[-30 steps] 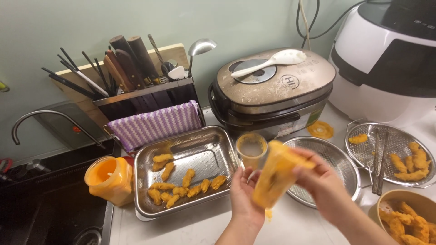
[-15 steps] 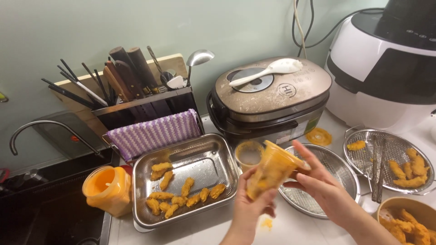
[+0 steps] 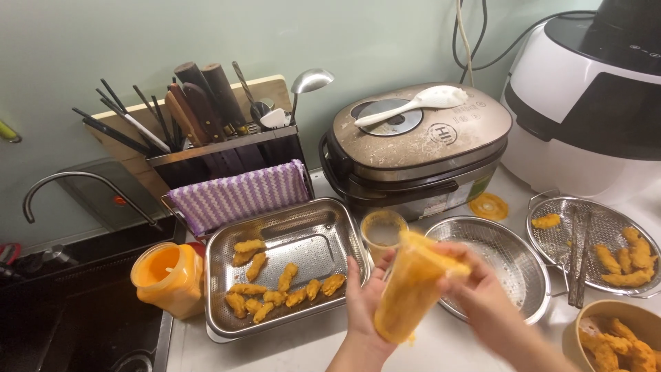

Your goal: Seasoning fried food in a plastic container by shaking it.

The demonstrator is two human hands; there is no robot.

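**A:** Going left to right off the steel tray [image 3: 323, 227]: an orange-lidded jar [image 3: 169, 279] sits just left of it by the sink [image 3: 82, 324], a purple cloth [image 3: 237, 196] hangs behind it, and battered strips [image 3: 275, 289] lie in its front half.

**B:** And the hands?

**A:** Just right of the tray's front corner. My left hand [image 3: 365, 300] cups the orange batter bag [image 3: 413, 286] from below, fingers wrapped about halfway round. My right hand [image 3: 475, 289] pinches its top end closed. So both hands are closed on that 1 bag.

**B:** How does it look to handle?

**A:** I'd guess soft, floppy and slick, with a drip at the bottom. I'd support the belly and keep the top pinched. Further right are 2 mesh strainers [image 3: 502, 251].
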